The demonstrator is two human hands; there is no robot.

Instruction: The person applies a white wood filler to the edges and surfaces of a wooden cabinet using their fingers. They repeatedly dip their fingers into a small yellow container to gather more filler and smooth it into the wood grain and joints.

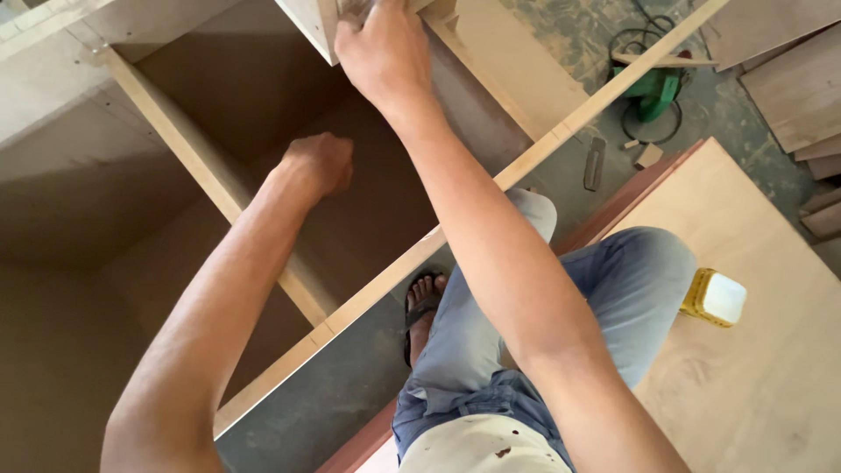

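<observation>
I look down into an open plywood cabinet carcass [263, 105] lying on the floor. My right hand [381, 48] reaches to the top of the view and grips the edge of a wooden panel [308, 22] there. My left hand [317, 165] hangs lower, inside the cabinet's compartment, with its fingers curled shut; whether it holds anything I cannot tell. A thin divider board [188, 153] runs diagonally just left of the left hand. The cabinet's front edge strip [543, 149] passes under my right forearm.
My knees in blue jeans [613, 280] and a sandalled foot [425, 302] are beside the cabinet. A large plywood sheet [753, 368] lies at right with a yellow-and-white container [714, 298] on it. A green power tool with cable [653, 88] and stacked boards [797, 79] sit beyond.
</observation>
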